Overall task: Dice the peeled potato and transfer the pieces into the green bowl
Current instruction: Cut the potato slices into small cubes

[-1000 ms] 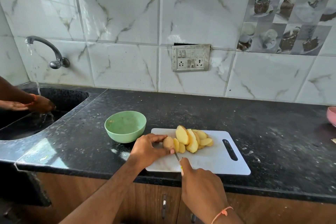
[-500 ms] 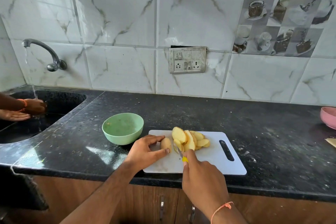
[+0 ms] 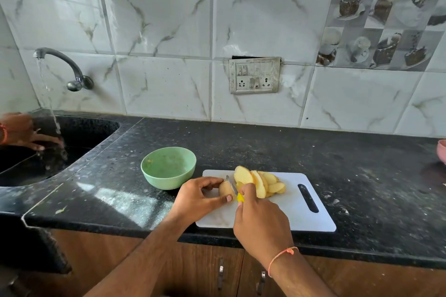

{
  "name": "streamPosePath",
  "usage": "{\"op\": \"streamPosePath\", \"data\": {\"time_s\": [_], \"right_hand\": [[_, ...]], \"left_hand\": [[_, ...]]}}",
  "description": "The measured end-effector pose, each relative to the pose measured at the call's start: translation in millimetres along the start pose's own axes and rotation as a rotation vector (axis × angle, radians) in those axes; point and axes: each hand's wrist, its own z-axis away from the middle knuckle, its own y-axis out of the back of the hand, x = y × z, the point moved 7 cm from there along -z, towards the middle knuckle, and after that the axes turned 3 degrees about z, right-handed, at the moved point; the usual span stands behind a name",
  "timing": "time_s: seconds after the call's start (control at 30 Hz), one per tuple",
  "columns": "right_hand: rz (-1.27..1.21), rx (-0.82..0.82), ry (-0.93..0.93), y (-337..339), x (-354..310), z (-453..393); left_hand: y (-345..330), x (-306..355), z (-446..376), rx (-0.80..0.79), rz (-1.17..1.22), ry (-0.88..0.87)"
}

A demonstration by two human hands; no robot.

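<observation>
Left hand (image 3: 196, 196) pinches the potato end (image 3: 225, 190) on the board (image 3: 311, 220), thumb on the near side, fingers curled over the far side. Right hand (image 3: 261, 220) grips the knife w/ yellow handle (image 3: 240, 197); blade (image 3: 231, 184) sits tilted right against the potato end's cut face, betw. it & the slices (image 3: 259, 179). Slices lean on each other in a fanned row, just right of the blade, mid-board toward the far edge. Orange thread on the right wrist.

Bowl (image 3: 168, 167), green, stands on the counter (image 3: 362, 166) just left of the board's far-left corner, close to the left hand but not touching it. Only a few flecks inside, no potato pieces in it. Board is white, handle slot at its right end, lying near the counter's front edge.

Far left: sink (image 3: 79, 132) set into the dark counter, tap (image 3: 60, 65) running, stream falling onto another person's hands (image 3: 26, 135) held under the water. Far right edge: sliver of a pink bowl (image 3: 442, 152). Wall behind is marble-look tile, w/ a switch plate (image 3: 254, 75) above the board. Cabinet doors (image 3: 217, 270) w/ metal handles below the counter.
</observation>
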Motion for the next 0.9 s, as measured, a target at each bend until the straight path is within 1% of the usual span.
{"op": "streamPosePath", "data": {"time_s": [0.23,0.4,0.7,0.8,0.9], "right_hand": [[0.059,-0.017,0.026,-0.6,-9.5,-5.1],[0.127,-0.076,0.042,-7.9,-19.8,-22.8],[0.156,-0.074,0.1,-13.3,-18.4,-2.0],[0.145,-0.058,0.084,-11.3,-19.1,-11.3],[0.164,-0.076,0.081,-10.4,-21.4,-21.2]], "left_hand": [[0.1,0.2,-0.7,0.006,0.017,0.018],[-0.8,0.9,-1.8,-0.015,0.032,0.026],[-0.7,-1.0,-1.3,0.016,0.044,0.04],[-0.9,-0.4,-2.0,0.004,0.047,0.033],[-1.1,0.8,-1.9,-0.01,0.056,0.027]]}}
